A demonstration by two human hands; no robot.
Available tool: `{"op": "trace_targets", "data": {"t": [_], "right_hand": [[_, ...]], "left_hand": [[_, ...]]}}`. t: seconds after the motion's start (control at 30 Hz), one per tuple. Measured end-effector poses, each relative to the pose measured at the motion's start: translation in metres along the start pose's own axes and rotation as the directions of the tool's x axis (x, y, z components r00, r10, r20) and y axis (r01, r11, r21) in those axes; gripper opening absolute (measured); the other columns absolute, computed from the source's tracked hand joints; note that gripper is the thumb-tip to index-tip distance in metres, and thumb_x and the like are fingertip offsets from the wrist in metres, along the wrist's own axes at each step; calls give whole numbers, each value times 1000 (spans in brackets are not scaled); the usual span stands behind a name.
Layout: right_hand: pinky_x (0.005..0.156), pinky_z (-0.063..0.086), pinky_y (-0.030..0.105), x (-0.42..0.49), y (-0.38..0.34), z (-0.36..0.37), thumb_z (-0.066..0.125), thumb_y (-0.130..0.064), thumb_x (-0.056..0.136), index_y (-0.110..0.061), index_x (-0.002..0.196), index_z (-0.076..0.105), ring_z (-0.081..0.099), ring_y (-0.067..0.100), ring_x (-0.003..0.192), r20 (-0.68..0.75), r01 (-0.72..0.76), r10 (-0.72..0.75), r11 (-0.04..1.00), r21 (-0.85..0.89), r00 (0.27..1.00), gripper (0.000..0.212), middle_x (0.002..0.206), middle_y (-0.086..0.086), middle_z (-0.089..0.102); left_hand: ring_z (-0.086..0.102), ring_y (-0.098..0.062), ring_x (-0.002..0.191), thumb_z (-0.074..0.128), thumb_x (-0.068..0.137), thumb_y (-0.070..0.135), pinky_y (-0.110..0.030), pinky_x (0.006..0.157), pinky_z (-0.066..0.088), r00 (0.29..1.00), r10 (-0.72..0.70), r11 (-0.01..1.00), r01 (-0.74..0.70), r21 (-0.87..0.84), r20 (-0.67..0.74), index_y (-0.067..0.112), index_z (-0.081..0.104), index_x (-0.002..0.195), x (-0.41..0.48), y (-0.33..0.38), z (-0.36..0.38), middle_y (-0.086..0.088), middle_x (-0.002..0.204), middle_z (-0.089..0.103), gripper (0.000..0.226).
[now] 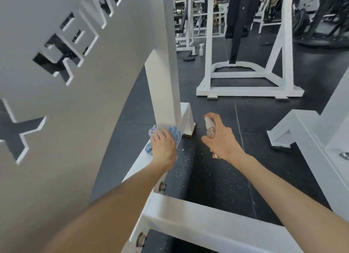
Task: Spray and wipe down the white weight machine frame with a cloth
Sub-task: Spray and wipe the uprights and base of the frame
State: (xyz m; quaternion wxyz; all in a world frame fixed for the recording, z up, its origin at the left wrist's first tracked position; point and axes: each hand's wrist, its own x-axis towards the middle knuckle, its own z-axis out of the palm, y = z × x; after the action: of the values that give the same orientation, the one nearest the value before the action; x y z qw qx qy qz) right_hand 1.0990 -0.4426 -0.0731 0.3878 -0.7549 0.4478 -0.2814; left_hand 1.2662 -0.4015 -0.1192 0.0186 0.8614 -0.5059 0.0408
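Cross bar [207, 224]: white, nearest, 2 bolts on its left end.
Panel [75, 105]: pale, cut-out letters, at left.
Left hand [163, 146]: fingers laid fairly straight, pressing the cloth.
Cloth [174, 133]: blue and white, bunched against the foot of the post.
Post [164, 86]: white upright of the weight machine frame.
Right hand [221, 141]: wrapped around a small clear spray bottle [209, 127], forefinger on top, just right of the post, not touching it.
Floor [217, 181]: dark rubber.
Far: second bottle [201, 49] standing by another white frame [245, 90].
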Motion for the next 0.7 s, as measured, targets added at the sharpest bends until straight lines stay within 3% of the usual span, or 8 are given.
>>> {"op": "trace_targets", "data": {"t": [0.13,0.23,0.3,0.33,0.4,0.47,0.6,0.7], "right_hand": [[47,56,37,-2,10,14,58,-11,87,-38,131,29,62,33,74,-102,-45,53,996,80,993,58,87,0,47],[46,56,39,-3,17,27,57,-10,87,-38,130,30,62,34,73,-132,-43,58,992,115,990,58,85,-2,47],[45,55,36,-7,22,30,57,-9,87,-37,130,30,61,32,72,-132,-48,66,990,136,989,58,87,0,49],[43,53,33,-8,25,29,58,-9,87,-38,130,30,60,30,71,-124,-38,55,990,134,991,58,89,2,51],[41,50,27,-11,30,25,58,-10,88,-39,130,29,59,28,69,-106,-39,50,993,108,993,59,95,6,53],[40,48,24,-13,35,18,59,-10,88,-40,131,29,59,28,69,-100,-45,54,995,88,994,60,102,9,54],[42,51,28,-24,39,6,59,-10,88,-38,130,30,60,29,67,-120,-69,82,992,102,989,59,105,14,54],[42,51,26,-37,36,6,59,-10,88,-39,132,29,60,27,67,-87,-79,87,993,90,992,60,106,13,54]], "left_hand": [[12,-42,148,54,96,11,-43,121,9,904,405,835,-427,346,138,-9,22,147,-14,-17,9,-30,157,16,64],[46,-22,131,44,99,7,-9,104,26,760,546,646,-650,399,354,-10,50,133,3,-19,6,-27,146,43,39],[49,-14,121,47,97,10,-15,103,33,733,469,713,-643,278,492,0,60,125,10,-9,6,-15,137,56,33],[45,-18,128,48,97,15,-24,110,31,787,372,803,-539,253,493,5,60,126,16,-2,3,-9,138,55,33],[29,-21,142,48,99,27,-32,119,15,873,323,848,-438,297,365,10,53,138,30,6,1,-5,150,44,43],[20,-22,147,54,96,31,-33,121,9,876,365,792,-470,389,316,9,49,142,37,9,3,-7,156,35,51],[37,-26,139,58,95,19,-37,116,30,840,356,753,-517,406,409,3,57,132,17,14,-8,-12,143,51,40],[46,-24,128,53,97,43,-36,104,43,786,349,772,-550,319,509,14,67,113,-6,2,-24,-6,130,60,36]]}}
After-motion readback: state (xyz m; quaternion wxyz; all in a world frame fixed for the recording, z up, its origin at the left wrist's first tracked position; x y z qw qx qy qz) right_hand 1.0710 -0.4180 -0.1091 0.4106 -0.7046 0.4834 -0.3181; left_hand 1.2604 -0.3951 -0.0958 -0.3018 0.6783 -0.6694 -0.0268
